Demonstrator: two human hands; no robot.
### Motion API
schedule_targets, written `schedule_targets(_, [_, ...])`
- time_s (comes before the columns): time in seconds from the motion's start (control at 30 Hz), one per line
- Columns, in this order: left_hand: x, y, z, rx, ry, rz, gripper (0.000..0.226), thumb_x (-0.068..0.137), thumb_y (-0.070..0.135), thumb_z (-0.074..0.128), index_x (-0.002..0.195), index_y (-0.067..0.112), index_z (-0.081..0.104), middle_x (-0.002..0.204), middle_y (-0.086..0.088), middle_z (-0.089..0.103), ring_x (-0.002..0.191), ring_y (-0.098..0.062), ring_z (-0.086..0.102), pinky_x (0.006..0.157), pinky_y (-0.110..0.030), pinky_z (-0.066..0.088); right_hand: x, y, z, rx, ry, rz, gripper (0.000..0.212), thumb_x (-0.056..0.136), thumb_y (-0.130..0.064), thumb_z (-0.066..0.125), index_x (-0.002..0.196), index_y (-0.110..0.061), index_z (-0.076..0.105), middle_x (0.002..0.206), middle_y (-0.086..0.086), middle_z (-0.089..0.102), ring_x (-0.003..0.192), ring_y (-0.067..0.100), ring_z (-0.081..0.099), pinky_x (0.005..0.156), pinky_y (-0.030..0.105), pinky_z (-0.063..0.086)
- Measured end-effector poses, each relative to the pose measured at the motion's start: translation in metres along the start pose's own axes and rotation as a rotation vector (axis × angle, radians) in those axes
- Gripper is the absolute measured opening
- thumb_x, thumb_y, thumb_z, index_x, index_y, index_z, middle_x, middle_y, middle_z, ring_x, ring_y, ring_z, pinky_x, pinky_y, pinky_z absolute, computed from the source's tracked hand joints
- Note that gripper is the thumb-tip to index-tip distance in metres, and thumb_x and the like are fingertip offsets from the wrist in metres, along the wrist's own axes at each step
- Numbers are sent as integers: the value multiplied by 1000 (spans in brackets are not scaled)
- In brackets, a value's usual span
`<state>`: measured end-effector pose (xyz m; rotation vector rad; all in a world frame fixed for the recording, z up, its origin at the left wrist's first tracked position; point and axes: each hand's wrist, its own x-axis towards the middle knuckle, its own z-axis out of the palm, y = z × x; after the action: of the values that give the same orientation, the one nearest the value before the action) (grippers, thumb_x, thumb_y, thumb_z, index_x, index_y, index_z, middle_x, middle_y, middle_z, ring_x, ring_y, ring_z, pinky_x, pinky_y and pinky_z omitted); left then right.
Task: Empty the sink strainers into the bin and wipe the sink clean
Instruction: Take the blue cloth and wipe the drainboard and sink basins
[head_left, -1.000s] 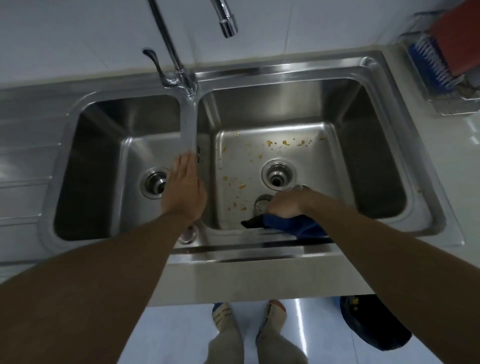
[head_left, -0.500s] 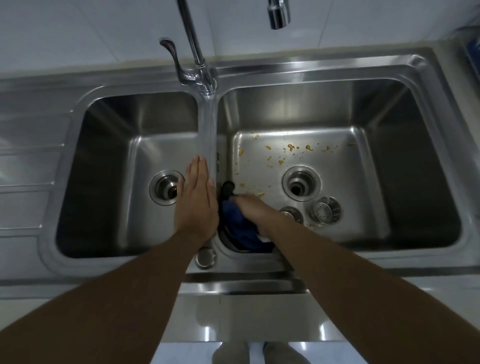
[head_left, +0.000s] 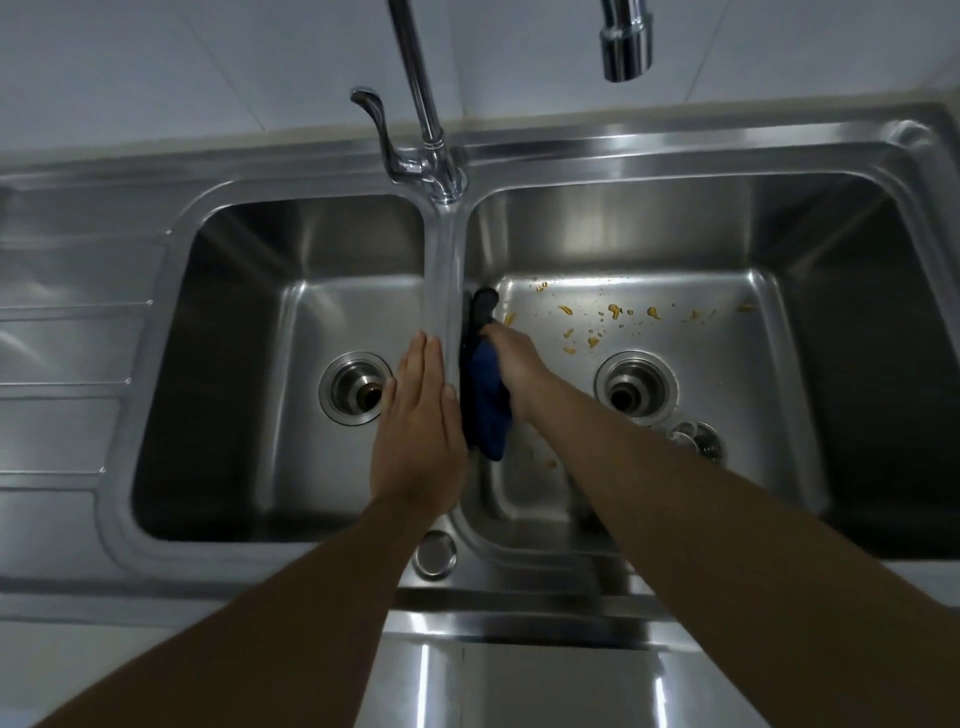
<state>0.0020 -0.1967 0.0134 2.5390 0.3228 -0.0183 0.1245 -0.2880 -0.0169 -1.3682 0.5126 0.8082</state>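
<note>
1. Head view: right hand (head_left: 514, 364) presses a dark blue cloth (head_left: 485, 400) against the left wall of the right basin (head_left: 649, 249). Fingers face away from the camera, so I cannot tell how they grip.
2. Left hand (head_left: 418, 426) lies flat on the divider (head_left: 441, 270), fingers straight and together, holding nothing.
3. Orange food specks (head_left: 613, 312) lie on the far basin floor. A loose strainer (head_left: 698, 441) sits near-right of the drain (head_left: 636, 389).
4. Cloth looks soft, limp, light, likely damp; best bunched under the palm and pressed flat.
5. Strainer looks stiff, light, possibly slick; best pinched by its rim.
</note>
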Motion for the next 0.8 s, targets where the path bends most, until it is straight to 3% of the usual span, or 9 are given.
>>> schedule_targets(0.1, [0, 0, -1, -19, 2, 4, 54, 109, 31, 18, 160, 24, 4, 168, 11, -1, 151, 5, -8, 127, -34, 6, 21, -42, 8, 125, 31, -224, 48, 100, -16, 47, 147, -21, 48, 133, 10, 62, 117, 26, 61, 105, 40, 48])
schedule_targets(0.2, [0, 1, -2, -14, -13, 1, 54, 109, 30, 18, 160, 23, 3, 169, 11, -2, 151, 5, -9, 127, -35, 6, 34, -60, 15, 100, 81, -364, 49, 99, -18, 49, 148, -24, 47, 118, 9, 69, 106, 25, 67, 92, 35, 55])
schedule_targets(0.27, [0, 1, -3, -23, -22, -8, 54, 109, 29, 20, 160, 23, 3, 169, 10, -2, 151, 5, -8, 127, -35, 7, 37, -47, 13, 9, 94, -323, 45, 99, -22, 47, 144, -21, 52, 111, 8, 70, 105, 29, 66, 89, 38, 54])
schedule_targets(0.37, [1, 3, -5, -32, -28, -14, 55, 109, 29, 20, 161, 23, 3, 169, 10, -1, 151, 5, -8, 127, -32, 6, 38, -21, 1, -64, 68, -102, 29, 100, -17, 46, 124, -10, 63, 98, 5, 66, 100, 27, 61, 77, 24, 53])
schedule_targets(0.43, [1, 4, -5, -26, -28, -17, 55, 109, 29, 21, 161, 23, 3, 169, 10, -1, 151, 6, -7, 126, -29, 5, 41, -18, -3, -55, 85, -74, 23, 98, -9, 47, 110, -10, 66, 83, 2, 62, 86, 22, 60, 66, 22, 49])
schedule_targets(0.53, [1, 5, -5, -37, -31, -18, 55, 109, 29, 21, 160, 23, 3, 169, 11, -1, 151, 6, -7, 126, -29, 5, 39, -24, 2, -47, 143, -284, 21, 94, -11, 49, 97, -17, 69, 80, 1, 67, 75, 12, 61, 66, 22, 49])
schedule_targets(0.6, [1, 5, -6, -42, -34, -16, 55, 109, 29, 21, 160, 24, 3, 169, 12, -1, 151, 6, -6, 126, -29, 6, 33, -26, 3, -89, 125, -377, 23, 94, -12, 50, 105, -14, 70, 89, 7, 71, 78, 12, 63, 70, 27, 52])
schedule_targets(0.73, [-1, 8, -8, -44, 3, -30, 55, 108, 29, 25, 161, 21, 11, 168, 9, 9, 153, 0, 3, 127, -33, 12, 19, -30, -16, -77, -7, -185, 18, 97, -12, 51, 95, -18, 69, 95, 8, 70, 84, 18, 65, 82, 33, 55])
schedule_targets(0.8, [-3, 11, -11, -3, 21, -27, 54, 108, 27, 30, 160, 17, 19, 167, 2, 19, 154, -8, 12, 126, -38, 18, 13, -32, -25, -55, -19, -199, 18, 96, -11, 53, 97, -18, 69, 95, 7, 70, 86, 18, 65, 79, 30, 55])
